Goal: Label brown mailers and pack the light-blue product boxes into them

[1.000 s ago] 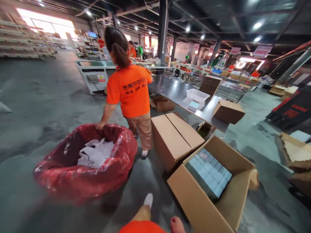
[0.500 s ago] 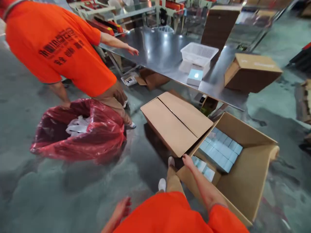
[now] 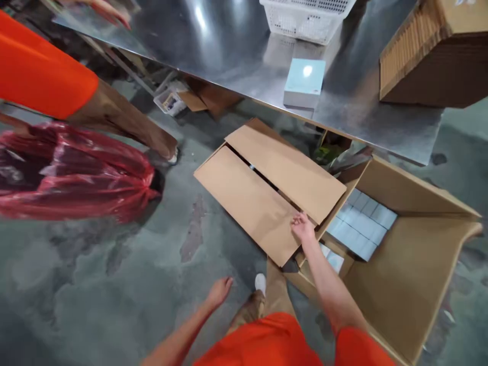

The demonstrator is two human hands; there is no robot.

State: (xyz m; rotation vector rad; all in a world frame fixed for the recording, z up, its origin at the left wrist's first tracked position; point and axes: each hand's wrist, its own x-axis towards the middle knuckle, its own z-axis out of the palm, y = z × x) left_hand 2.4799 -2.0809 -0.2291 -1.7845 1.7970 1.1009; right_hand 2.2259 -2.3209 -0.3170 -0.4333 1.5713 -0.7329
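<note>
A cardboard box (image 3: 251, 203) stands on the floor in front of me, its two top flaps lying nearly closed with a dark gap between them. My right hand (image 3: 303, 227) is at the right end of that gap, fingers curled at the edge of the near flap. Hanging over the floor left of my legs, my left hand (image 3: 220, 291) has its fingers folded in and nothing visible in it. Beside the box, to the right, a larger open carton (image 3: 404, 269) holds rows of small pale-blue boxes (image 3: 360, 223). My right forearm passes over its near left side.
A metal table (image 3: 229, 66) bears a white plastic basket (image 3: 305, 23), a light-blue box (image 3: 305, 81) and a stack of flat cardboard (image 3: 430, 61). A co-worker in an orange shirt (image 3: 41, 66) stands at left by a red plastic bag (image 3: 95, 178).
My right hand has moved from the box's near corner to the gap between the flaps, which looks wider. My left hand has come forward. The view has swung closer to the table.
</note>
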